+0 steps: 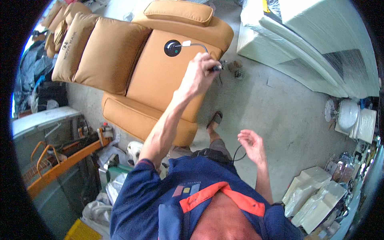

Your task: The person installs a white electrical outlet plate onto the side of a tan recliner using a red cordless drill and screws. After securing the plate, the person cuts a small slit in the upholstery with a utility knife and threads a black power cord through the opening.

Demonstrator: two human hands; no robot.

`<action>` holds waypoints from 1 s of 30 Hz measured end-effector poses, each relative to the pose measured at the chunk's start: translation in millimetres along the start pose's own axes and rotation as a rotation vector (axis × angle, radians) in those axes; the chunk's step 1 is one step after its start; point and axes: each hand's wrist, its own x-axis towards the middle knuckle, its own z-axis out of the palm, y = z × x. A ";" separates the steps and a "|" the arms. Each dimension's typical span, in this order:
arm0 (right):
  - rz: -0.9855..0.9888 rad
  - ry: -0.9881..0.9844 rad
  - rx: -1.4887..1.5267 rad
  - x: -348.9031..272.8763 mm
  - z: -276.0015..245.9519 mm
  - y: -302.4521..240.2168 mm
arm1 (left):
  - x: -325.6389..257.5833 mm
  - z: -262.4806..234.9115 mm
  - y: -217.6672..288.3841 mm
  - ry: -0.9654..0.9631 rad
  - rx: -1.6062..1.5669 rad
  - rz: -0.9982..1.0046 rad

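A tan leather recliner (160,76) stands on the concrete floor ahead of me. On its side panel is a round black socket (172,48) with a white plug (186,43) and a grey cable (200,46) arching to the right. My left hand (199,74) is stretched out over the chair's side, shut on the cable's dark end piece (216,68). My right hand (251,145) hovers lower, near my waist, fingers apart and palm empty. A thin black cord (237,154) curves just beside it.
White plastic-wrapped furniture (308,44) fills the upper right. Wrapped boxes (316,196) are stacked at lower right. An orange metal frame (60,164) and clutter lie at left. My sandalled foot (216,119) stands beside the chair's base.
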 end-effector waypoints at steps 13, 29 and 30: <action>-0.042 -0.106 -0.355 180.3 -145.2 -27.6 | -134.1 59.7 -355.9 0.257 0.470 -0.576; -0.478 0.676 -1.518 855.4 -290.4 -161.2 | -272.0 64.1 -258.2 -0.894 1.096 -1.460; -0.407 0.697 -1.544 851.5 -294.0 -164.8 | -253.3 50.9 -254.1 -0.953 1.130 -1.432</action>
